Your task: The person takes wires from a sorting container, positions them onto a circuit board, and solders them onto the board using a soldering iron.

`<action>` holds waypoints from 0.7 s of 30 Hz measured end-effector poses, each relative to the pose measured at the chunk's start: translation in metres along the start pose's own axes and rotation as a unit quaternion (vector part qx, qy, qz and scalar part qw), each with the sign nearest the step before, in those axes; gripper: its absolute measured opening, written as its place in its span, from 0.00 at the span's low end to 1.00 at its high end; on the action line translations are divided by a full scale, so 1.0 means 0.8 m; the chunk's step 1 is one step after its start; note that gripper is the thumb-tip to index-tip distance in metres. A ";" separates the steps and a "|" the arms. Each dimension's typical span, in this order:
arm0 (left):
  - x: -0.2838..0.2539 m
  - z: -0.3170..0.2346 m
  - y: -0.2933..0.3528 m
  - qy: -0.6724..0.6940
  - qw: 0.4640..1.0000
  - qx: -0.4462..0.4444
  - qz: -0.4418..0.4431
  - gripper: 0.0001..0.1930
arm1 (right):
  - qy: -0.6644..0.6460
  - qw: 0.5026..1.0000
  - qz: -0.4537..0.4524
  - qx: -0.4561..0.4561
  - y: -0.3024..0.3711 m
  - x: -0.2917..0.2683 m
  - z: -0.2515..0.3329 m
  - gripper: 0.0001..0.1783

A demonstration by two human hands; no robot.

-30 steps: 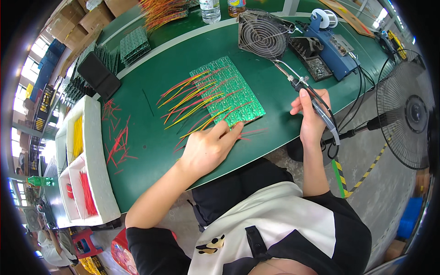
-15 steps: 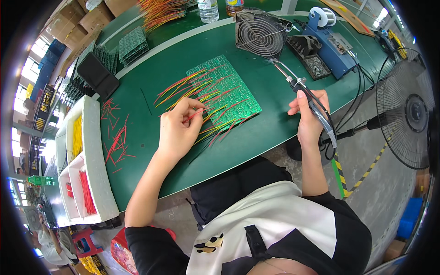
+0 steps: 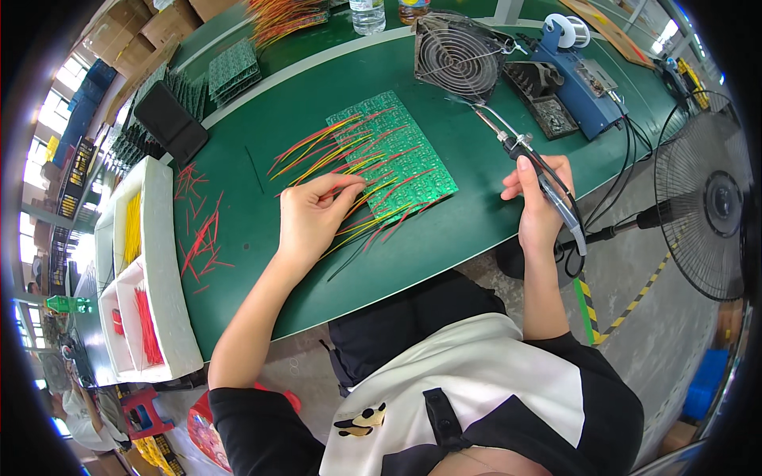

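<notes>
My left hand (image 3: 311, 224) pinches a thin red wire over the near-left edge of a green circuit board panel (image 3: 413, 163). The fingertips hide most of that wire. Rows of red and yellow wires (image 3: 317, 151) lie across the panel, their loose ends reaching left past its edge, and a few black ones show at the near corner. In my right hand (image 3: 541, 208) is a soldering iron (image 3: 562, 208) with a thin metal feed tube along it. Its tip points up and left, beside the fan and apart from the panel.
A small fan with a round grille (image 3: 458, 59) stands behind the panel. Right of it are a soldering stand (image 3: 548, 111) and a blue station (image 3: 583, 91) with a solder spool. At left, a white foam box (image 3: 178, 309) holds wires, near scattered red pieces (image 3: 208, 238) and a black phone-like object (image 3: 171, 123).
My left hand has shifted slightly right and up, bringing the pinched fingertips nearer the panel. The right hand with the soldering iron is nearly where it was.
</notes>
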State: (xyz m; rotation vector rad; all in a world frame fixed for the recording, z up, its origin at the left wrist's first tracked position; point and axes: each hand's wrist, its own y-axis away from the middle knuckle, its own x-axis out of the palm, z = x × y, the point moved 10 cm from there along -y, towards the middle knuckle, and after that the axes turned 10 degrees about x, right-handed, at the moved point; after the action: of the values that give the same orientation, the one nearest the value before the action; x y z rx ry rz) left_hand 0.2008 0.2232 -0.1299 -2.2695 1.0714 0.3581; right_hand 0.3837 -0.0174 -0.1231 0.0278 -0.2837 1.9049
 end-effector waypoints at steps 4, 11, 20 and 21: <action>-0.012 -0.006 -0.002 0.004 0.999 -0.020 -0.029 0.05 | -0.014 1.000 0.006 -0.003 -0.001 -0.002 0.000 0.11; -0.004 -0.001 -0.003 0.005 1.000 -0.020 -0.005 0.04 | -0.005 1.000 0.020 0.015 -0.001 0.004 -0.002 0.10; 0.000 0.007 -0.002 -0.018 1.000 -0.014 0.015 0.04 | -0.013 0.998 0.044 0.036 0.004 0.010 -0.005 0.10; 0.002 0.009 -0.002 -0.015 0.999 -0.021 0.023 0.04 | -0.023 0.997 0.059 0.040 0.008 0.015 -0.006 0.10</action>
State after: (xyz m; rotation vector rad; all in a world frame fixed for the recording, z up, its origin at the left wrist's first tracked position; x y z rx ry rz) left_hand 0.2029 0.2276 -0.1360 -2.2713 1.1115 0.4353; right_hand 0.3743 -0.0076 -0.1268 0.1093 -0.2450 2.0347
